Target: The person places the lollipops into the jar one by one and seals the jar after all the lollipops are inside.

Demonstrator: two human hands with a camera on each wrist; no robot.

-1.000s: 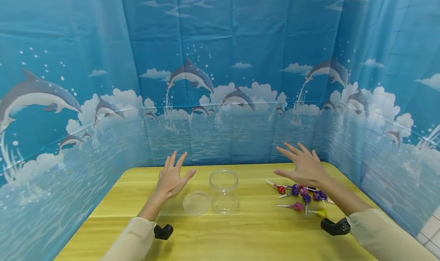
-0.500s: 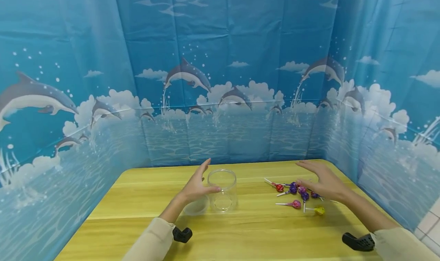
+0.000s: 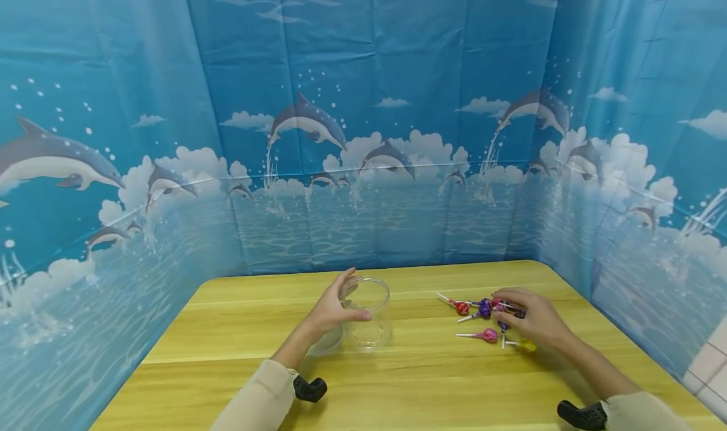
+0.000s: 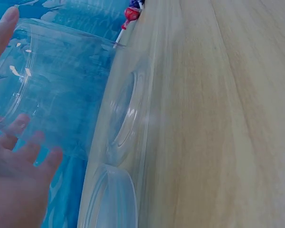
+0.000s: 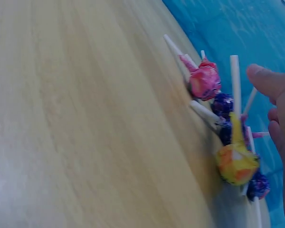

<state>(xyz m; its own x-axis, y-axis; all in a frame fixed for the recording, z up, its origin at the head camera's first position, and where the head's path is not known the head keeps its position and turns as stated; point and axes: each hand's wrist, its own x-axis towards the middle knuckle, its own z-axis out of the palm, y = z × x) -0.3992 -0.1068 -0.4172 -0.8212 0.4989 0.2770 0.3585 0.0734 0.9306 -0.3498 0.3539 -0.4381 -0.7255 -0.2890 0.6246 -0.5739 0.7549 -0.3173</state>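
A clear plastic jar [image 3: 370, 325] stands upright and open-topped on the table. My left hand [image 3: 329, 312] is at its left side, thumb in front and fingers behind; in the left wrist view those fingers [image 4: 26, 142] look spread, and firm contact with the jar [image 4: 71, 90] cannot be made out. A round translucent lid [image 3: 327, 344] lies left of the jar, partly hidden by this hand. My right hand [image 3: 536, 317] hovers low over a cluster of wrapped lollipops, fingers loosely bent, with purple lollipops [image 3: 484, 308] by the fingertips. The yellow lollipop [image 5: 237, 164] lies below the thumb.
A red lollipop [image 3: 462, 308] and a pink lollipop [image 3: 490, 336] lie at the cluster's left side. The yellow wood-grain table [image 3: 397, 387] reaches back to a blue dolphin-print curtain [image 3: 363, 229], which also hangs along both sides.
My left hand has moved right from beside the lid to the jar, its thumb now in front. My right hand has come down onto the lollipop cluster, its fingers drawing in.
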